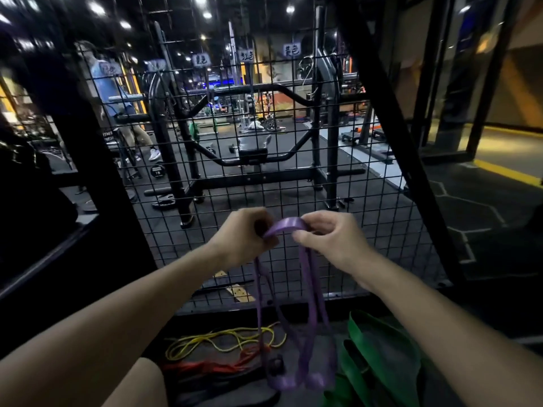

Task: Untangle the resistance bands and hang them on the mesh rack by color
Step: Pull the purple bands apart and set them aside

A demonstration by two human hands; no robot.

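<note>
Both hands hold the purple resistance bands (296, 333) up in front of the black mesh rack (235, 118). My left hand (244, 235) pinches the top loop from the left, and my right hand (329, 239) grips it from the right. The purple loops hang down to the floor. On the floor below lie thin yellow bands (217, 340), red bands (217, 367) and wide green bands (379, 356). Small labels (291, 50) are fixed along the top of the rack.
A thick black frame post (393, 136) slants down on the right of the mesh, another on the left (88, 148). Behind the mesh stand a squat rack, a bench and weights. A person (114, 95) walks at the back left. My knee (132, 383) is at the bottom left.
</note>
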